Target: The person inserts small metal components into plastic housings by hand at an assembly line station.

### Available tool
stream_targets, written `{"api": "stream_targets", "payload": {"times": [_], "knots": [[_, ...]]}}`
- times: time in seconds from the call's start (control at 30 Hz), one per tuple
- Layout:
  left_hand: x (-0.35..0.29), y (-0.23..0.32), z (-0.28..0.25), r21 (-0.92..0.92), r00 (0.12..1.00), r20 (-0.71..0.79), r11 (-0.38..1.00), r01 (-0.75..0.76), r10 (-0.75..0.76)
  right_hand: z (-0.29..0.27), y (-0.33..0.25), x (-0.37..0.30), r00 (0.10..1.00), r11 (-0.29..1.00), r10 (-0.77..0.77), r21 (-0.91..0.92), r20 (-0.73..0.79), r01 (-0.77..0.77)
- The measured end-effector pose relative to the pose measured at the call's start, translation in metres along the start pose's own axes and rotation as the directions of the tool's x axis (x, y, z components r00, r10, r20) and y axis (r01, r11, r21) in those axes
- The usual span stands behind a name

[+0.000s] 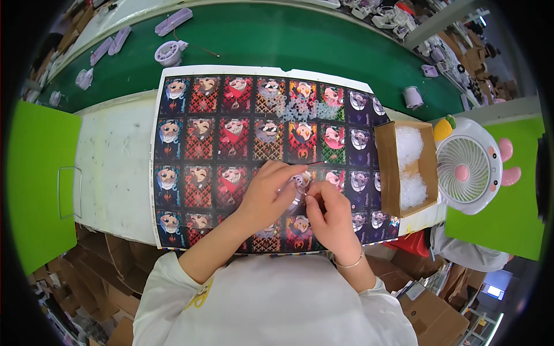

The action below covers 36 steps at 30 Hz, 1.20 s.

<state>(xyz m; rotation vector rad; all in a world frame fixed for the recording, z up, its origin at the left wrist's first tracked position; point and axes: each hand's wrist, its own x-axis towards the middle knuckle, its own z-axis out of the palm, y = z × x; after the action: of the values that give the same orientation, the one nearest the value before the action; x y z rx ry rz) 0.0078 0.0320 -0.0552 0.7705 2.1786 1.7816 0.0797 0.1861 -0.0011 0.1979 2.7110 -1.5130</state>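
Held piece (pixel 296 203): glossy, plastic-looking. Sheet (pixel 234 147) beneath: paper, slight sheen. Box (pixel 389 173), 3 o'clock: matt cardboard. Fan (pixel 468 167), beyond: smooth plastic.

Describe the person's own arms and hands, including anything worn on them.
The left hand and right hand are ungloved. Loose white sleeves stop short of the wrists, leaving much of the forearms uncovered. A thin, pale bracelet circles the right wrist. Beside the left sleeve, the white shirt bears a yellow marking.

Fan (pixel 468 168) right of box (pixel 390 173), belt (pixel 248 40) behind sheet (pixel 199 138)
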Motion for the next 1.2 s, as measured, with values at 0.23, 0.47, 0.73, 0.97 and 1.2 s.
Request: {"api": "stream_targets", "payload": {"times": [0.23, 0.47, 0.73, 0.97, 1.2], "knots": [[-0.001, -0.001, 0.003, 0.033, 0.998, -0.049, 0.999, -0.03, 0.031, 0.016, 0.005, -0.005, 0.994, 0.999, -0.029, 0.034, -0.101, 0.033], [-0.002, -0.001, 0.004, 0.043, 0.997, -0.064, 0.999, -0.03, 0.033, 0.022, 0.002, -0.007, 0.984, 0.997, -0.066, 0.026, -0.164, 0.071], [0.003, 0.003, 0.011, 0.095, 0.991, -0.136, 0.995, -0.005, 0.018, 0.042, 0.011, -0.005, 0.905, 0.976, -0.18, -0.186, -0.385, 0.115], [0.003, 0.004, 0.008, 0.123, 0.989, -0.146, 0.992, 0.032, -0.014, 0.029, 0.01, 0.01, 0.947, 0.998, -0.02, 0.055, -0.321, 0.04], [0.005, 0.0, 0.005, 0.111, 0.997, -0.07, 0.994, -0.016, 0.024, -0.027, -0.015, 0.047, 0.97, 0.932, -0.234, -0.27, 0.067, 0.243]]}}
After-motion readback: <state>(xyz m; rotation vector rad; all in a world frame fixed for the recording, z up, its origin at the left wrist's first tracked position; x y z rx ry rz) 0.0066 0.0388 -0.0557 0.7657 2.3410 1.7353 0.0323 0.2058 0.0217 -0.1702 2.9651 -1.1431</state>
